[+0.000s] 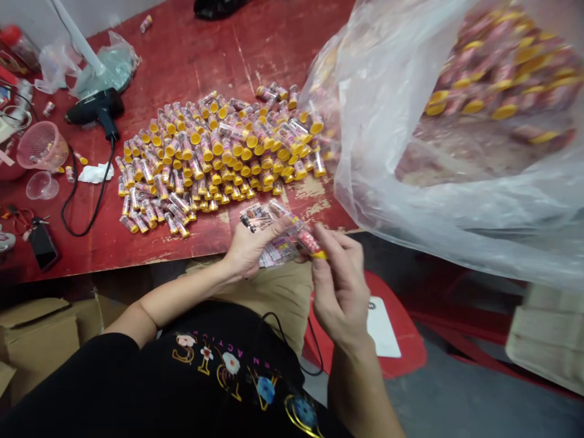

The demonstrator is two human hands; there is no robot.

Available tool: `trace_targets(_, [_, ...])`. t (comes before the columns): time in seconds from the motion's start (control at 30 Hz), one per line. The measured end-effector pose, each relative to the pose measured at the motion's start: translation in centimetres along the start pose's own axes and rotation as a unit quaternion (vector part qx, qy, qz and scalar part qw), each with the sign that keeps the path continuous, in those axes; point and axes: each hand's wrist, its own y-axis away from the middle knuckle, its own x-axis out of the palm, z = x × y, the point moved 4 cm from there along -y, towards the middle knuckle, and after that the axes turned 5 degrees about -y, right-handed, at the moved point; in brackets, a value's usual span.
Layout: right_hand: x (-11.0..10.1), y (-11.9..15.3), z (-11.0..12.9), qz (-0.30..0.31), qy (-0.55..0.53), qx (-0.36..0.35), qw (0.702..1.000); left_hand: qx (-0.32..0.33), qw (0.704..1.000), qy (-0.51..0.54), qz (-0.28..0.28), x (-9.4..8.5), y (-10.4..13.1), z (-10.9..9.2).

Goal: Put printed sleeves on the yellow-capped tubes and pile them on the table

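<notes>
In front of my lap, my right hand [340, 283] pinches a small clear tube [309, 239] by its yellow-capped end. Red and pink pieces show inside the tube. My left hand [250, 246] is closed around a bunch of thin printed plastic sleeves [276, 253], its thumb lying on top. The far end of the tube meets a printed sleeve by that thumb; whether it is inside cannot be made out. Just beyond both hands, a large pile of yellow-capped tubes [219, 152] covers the red table [191, 48].
A big translucent plastic bag [378, 121] with many capped tubes stands right. Left are a black heat gun [103, 109] with a trailing cord, a pink basket [43, 146], a small clear cup [42, 185] and a phone [42, 246]. A red stool [406, 340] is below right.
</notes>
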Motion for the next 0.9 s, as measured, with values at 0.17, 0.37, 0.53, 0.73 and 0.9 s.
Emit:
trace_targets(0.17, [0.3, 0.3, -0.2, -0.024, -0.069, 0.029, 0.997, -0.022, 1.000, -0.004, 0.020, 0.0, 0.5, 0.3])
trace_targets(0.37, [1.2, -0.5, 0.0, -0.080, -0.054, 0.016, 0.995, -0.021, 0.999, -0.007, 0.038, -0.5, 0.7, 0.7])
trace_targets(0.53, [1.8, -0.8, 0.7, -0.150, -0.029, -0.004, 0.988, -0.029, 0.999, -0.021, 0.037, -1.1, 0.9, 0.7])
trace_targets(0.73, [3.4, -1.7, 0.8, -0.139, -0.025, -0.026, 0.990, 0.013, 1.000, 0.013, 0.019, -1.8, 0.0, -0.5])
trace_targets(0.9, [6.6, -7.6, -2.2, -0.119, -0.043, 0.002, 0.992, -0.026, 0.991, 0.115, -0.057, -3.3, -1.8, -1.2])
